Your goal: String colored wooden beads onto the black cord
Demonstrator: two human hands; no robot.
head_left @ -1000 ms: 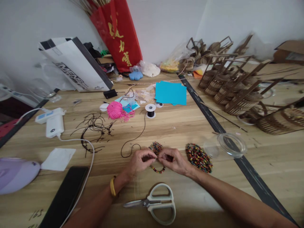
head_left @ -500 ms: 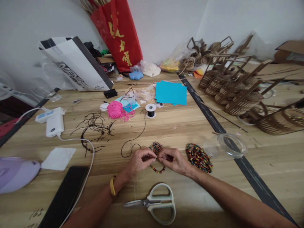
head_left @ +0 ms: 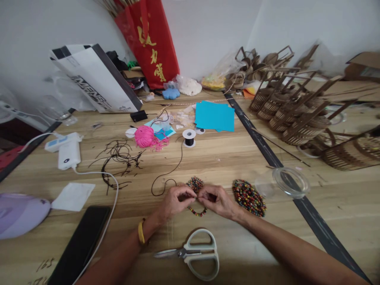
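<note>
My left hand and my right hand meet above the table, thumbs and forefingers pinched together at the tips. Between them they grip a short string of multicoloured beads, whose beaded part hangs in a curve below my fingers. The exact spot where the fingertips meet is too small to make out. Just behind the hands lies a cluster of beads, partly covered by them. A longer coiled bead strand rests right of my right hand. Below both hands, scissors lie with their blades pointing left.
A spool of black cord stands behind the hands, its loose end trailing toward my left hand. Pink yarn, blue sheets and black cord scraps lie farther back. At right are a clear round container and woven baskets.
The camera view has shifted very slightly. Both hands keep the same pinch on the bead string, with hardly any visible movement.
</note>
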